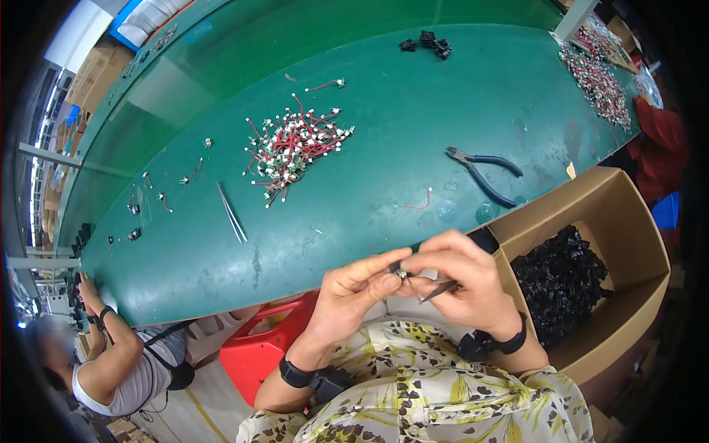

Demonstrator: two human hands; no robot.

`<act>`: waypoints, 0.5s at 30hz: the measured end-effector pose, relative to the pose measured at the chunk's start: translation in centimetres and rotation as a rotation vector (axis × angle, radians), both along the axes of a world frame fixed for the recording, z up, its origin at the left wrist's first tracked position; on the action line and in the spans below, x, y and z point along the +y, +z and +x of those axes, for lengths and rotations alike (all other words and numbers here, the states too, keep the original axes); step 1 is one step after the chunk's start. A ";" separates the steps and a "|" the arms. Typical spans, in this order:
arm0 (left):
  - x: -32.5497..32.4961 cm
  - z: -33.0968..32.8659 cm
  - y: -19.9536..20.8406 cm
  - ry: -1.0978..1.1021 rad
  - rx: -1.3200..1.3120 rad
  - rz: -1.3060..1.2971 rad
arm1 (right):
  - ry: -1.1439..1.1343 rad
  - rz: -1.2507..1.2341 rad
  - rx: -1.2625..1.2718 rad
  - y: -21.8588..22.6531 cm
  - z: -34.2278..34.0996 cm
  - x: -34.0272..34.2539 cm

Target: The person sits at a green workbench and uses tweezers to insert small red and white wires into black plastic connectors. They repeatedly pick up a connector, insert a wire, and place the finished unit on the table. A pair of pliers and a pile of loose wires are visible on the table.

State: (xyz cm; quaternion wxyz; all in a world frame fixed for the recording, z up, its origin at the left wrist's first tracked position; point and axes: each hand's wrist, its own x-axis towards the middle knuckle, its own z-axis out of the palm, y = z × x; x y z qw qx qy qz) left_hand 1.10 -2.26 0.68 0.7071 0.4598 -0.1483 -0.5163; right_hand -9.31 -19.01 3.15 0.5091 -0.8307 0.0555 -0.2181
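In front of my chest, my left hand (354, 292) is closed, pinching a small black part with a shiny metal bit (401, 273) between thumb and fingers. My right hand (465, 277) meets it from the other side, its fingertips at the same part. A dark, slim pointed tool (439, 291) lies in the right hand's curled fingers; its kind is not clear. Beyond my hands, a pile of red wires with white connectors (292, 148) rests on the green table (369, 177). One loose red wire (421, 201) lies closer to me.
Blue-handled cutting pliers (484, 173) and metal tweezers (232, 213) lie on the table. A cardboard box (628, 244) of black parts stands at my right. Black pieces (427, 44) sit at the far edge. A red stool (258, 343) and another person (111, 362) are at left.
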 end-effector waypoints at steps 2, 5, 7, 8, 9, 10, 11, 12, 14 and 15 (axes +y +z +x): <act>-0.2 0.0 0.2 0.064 0.050 0.038 | 0.004 0.252 0.189 1.9 -0.4 -0.6; -0.9 -0.5 0.6 0.129 0.077 0.021 | -0.125 0.260 0.144 0.8 -1.1 -1.0; -1.0 -0.9 0.5 0.146 0.070 0.000 | -0.118 0.224 0.162 0.4 -0.9 -0.4; -1.1 -1.1 0.3 0.144 0.062 -0.008 | -0.108 0.213 0.152 0.3 -0.9 0.0; -1.0 -1.2 0.3 0.147 0.053 -0.014 | -0.093 0.204 0.141 0.3 -0.7 0.4; -1.0 -1.2 0.7 0.147 0.077 0.004 | -0.116 0.166 0.139 0.4 -0.7 0.6; -1.0 -1.3 1.4 0.147 0.101 0.023 | -0.108 0.154 0.142 0.4 -0.8 0.6; -0.9 -1.3 1.8 0.148 0.124 0.041 | -0.100 0.142 0.145 0.3 -0.9 0.7; -0.5 -1.2 1.1 0.102 -0.024 0.072 | -0.071 0.161 0.181 0.5 -1.1 0.8; -0.3 -1.2 0.8 0.080 -0.096 0.088 | -0.048 0.191 0.215 1.0 -1.1 0.8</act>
